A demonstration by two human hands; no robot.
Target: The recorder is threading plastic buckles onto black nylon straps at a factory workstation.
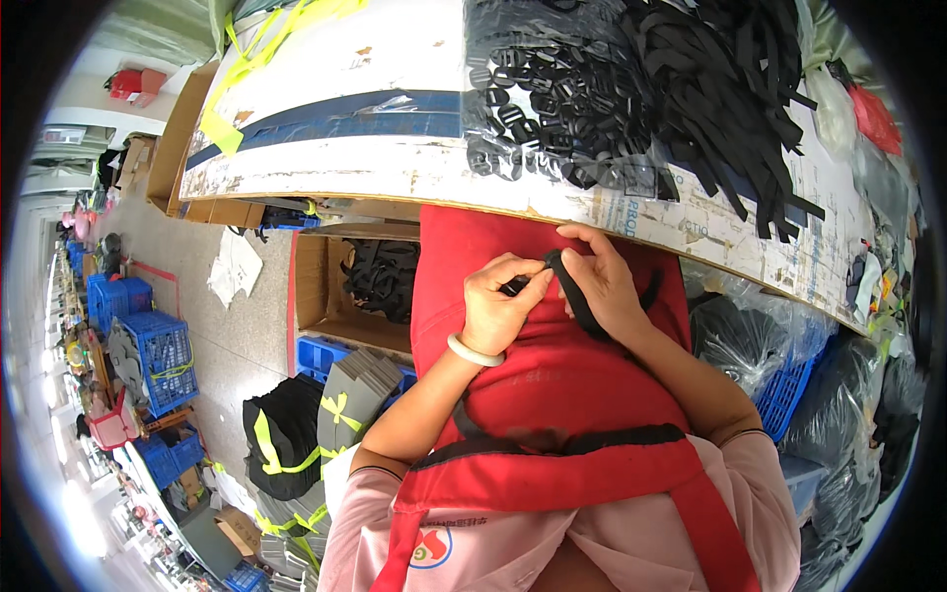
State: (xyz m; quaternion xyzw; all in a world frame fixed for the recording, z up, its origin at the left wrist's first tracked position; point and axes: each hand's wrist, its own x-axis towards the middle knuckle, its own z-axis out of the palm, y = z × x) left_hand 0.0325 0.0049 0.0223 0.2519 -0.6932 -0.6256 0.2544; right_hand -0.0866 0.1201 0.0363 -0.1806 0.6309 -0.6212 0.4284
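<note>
Over the lap of my red apron (552, 395), both hands meet just below the table's front edge. My left hand (501, 304) is pinched closed on a small black piece (514, 286), probably a plastic buckle, mostly covered by the fingers. A black webbing strap (582, 301) is gripped in my right hand (606, 288), its upper end close to the left fingertips. The rest of the strap hangs down along the right palm. On the table ahead lie a heap of black plastic buckles (538, 113) on clear plastic and a pile of cut black straps (725, 94).
The white table (365, 163) has a worn front edge. Under it stands a cardboard box (314, 286) of black parts. Bundled grey and black pieces (286, 434) stack at left, with blue crates (158, 360) farther off. Plastic bags (838, 414) and a blue basket (789, 395) crowd the right.
</note>
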